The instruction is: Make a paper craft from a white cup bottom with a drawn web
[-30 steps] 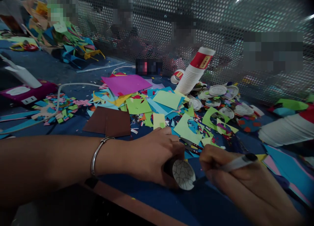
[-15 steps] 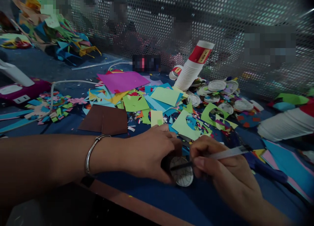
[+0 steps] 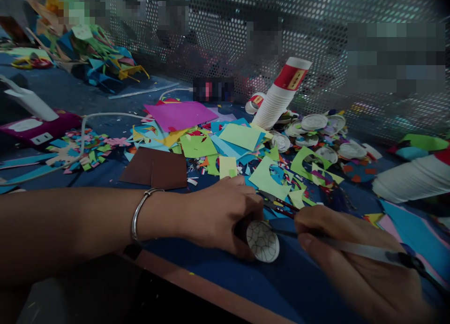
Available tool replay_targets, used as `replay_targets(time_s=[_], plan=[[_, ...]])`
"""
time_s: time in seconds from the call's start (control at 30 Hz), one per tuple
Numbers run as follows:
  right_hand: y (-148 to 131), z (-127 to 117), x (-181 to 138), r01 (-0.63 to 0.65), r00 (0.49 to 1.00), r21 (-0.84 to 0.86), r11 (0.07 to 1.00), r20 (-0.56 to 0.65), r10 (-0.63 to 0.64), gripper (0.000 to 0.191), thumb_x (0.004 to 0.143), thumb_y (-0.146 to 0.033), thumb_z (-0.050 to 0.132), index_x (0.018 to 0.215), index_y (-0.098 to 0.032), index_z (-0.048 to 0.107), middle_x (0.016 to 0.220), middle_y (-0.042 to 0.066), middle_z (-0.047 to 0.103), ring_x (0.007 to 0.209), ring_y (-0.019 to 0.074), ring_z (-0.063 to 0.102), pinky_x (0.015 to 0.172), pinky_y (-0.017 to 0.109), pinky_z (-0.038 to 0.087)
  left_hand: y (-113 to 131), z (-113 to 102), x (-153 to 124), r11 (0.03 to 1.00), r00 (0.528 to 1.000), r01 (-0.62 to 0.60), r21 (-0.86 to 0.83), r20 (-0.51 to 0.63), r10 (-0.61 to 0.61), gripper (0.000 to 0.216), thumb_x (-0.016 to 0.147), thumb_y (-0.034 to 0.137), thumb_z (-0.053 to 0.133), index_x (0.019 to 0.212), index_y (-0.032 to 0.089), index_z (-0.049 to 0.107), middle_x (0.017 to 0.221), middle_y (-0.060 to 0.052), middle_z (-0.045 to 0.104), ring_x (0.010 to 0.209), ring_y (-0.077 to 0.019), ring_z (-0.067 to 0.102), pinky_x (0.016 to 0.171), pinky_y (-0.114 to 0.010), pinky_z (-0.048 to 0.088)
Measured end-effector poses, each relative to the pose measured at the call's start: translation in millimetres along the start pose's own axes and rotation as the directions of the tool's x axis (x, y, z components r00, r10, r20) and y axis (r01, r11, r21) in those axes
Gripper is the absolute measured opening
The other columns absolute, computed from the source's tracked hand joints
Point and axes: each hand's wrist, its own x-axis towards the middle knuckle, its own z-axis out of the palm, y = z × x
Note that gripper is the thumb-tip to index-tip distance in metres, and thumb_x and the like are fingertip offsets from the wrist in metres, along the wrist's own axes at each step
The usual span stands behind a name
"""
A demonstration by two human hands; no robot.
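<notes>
My left hand (image 3: 221, 216), with a silver bangle on the wrist, is curled around a small round white piece (image 3: 264, 242). Thin black lines like a net cover its face, which is turned toward me; the rest of it is hidden in the hand. In my right hand (image 3: 351, 253) is a slim pen (image 3: 369, 250) with a pale translucent barrel and a dark front end. Its dark end points left and lies a little right of the round piece, apart from it. Just beyond my right fingers lie dark scissors (image 3: 277, 205), partly covered.
Coloured paper sheets (image 3: 241, 136) and scraps spread beyond my hands, with a brown sheet (image 3: 154, 168) at left. A tall paper cup stack (image 3: 277, 99) leans behind; another cup stack (image 3: 411, 178) lies right. A purple power strip (image 3: 42, 129) and its cable sit left. A perforated metal panel (image 3: 225, 38) closes the back.
My right hand has moved right, drawing the pen tip off the round white piece. The lined face now shows more fully. My left hand keeps its hold; the whole view has shifted slightly.
</notes>
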Motion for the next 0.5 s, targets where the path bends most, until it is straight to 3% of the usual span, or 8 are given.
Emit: replay_targets(time_s=[0.1, 0.23, 0.5], plan=[[-1.3, -0.9, 0.3, -0.057, 0.998, 0.057, 0.997, 0.021, 0.056, 0.015, 0.089, -0.014, 0.048, 0.082, -0.026, 0.053, 0.057, -0.007, 0.053, 0.045, 0.0119, 0.051, 0.046, 0.026, 0.035, -0.1, 1.7, -0.7, 1.0, 1.0, 0.007, 0.0, -0.019, -0.007, 0.045, 0.068, 0.046, 0.086, 0.096, 0.017, 0.066, 0.088, -0.002, 0.065, 0.082, -0.0195, 0.055, 0.077, -0.034, 0.036], [-2.6, -2.5, 1.9, -0.182, 0.974, 0.202, 0.962, 0.168, 0.149, 0.021, 0.089, -0.016, 0.045, 0.07, -0.024, 0.05, 0.058, -0.005, 0.047, 0.048, 0.0114, 0.045, 0.044, 0.024, 0.034, 0.8, 2.8, -1.2, 1.0, 0.999, 0.031, 0.0, -0.018, -0.031, 0.044, 0.07, 0.044, 0.085, 0.1, 0.018, 0.067, 0.09, -0.001, 0.065, 0.085, -0.0201, 0.056, 0.079, -0.035, 0.038], [-5.5, 15.6, 7.3, -0.387, 0.922, 0.494, 0.779, 0.214, 0.322, 0.019, 0.086, -0.017, 0.046, 0.07, -0.023, 0.054, 0.059, -0.005, 0.049, 0.05, 0.0119, 0.046, 0.046, 0.025, 0.035, 0.1, 2.7, 2.0, 1.0, 1.0, 0.026, 0.007, 0.004, -0.026, 0.042, 0.071, 0.048, 0.082, 0.094, 0.018, 0.066, 0.087, -0.002, 0.065, 0.083, -0.021, 0.056, 0.079, -0.036, 0.037]])
